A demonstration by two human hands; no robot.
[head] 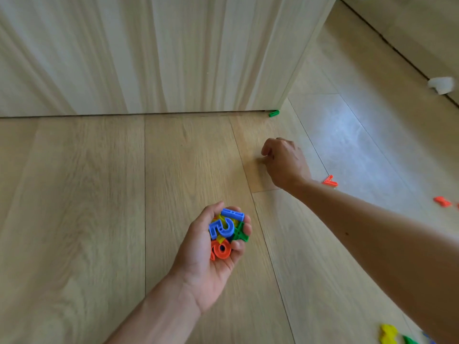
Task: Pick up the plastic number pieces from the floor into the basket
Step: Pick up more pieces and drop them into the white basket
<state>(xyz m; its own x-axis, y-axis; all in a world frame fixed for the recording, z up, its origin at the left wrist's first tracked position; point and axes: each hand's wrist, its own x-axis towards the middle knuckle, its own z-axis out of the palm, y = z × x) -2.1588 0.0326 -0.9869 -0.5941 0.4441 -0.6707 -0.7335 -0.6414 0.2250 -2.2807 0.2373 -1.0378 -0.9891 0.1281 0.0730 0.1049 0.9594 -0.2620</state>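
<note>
Head view: your left hand (208, 254), palm up, cups a heap of number pieces (227, 234), a blue 2 (221, 229) on top. Your right hand (283, 162) hangs low over the wood floor (99, 194), fingers curled under; whether it holds anything cannot be told. A green piece (273, 113) lies at the cabinet (149, 58) corner, an orange piece (329, 181) just beside your right wrist, and a yellow piece (388, 333) at lower right.
</note>
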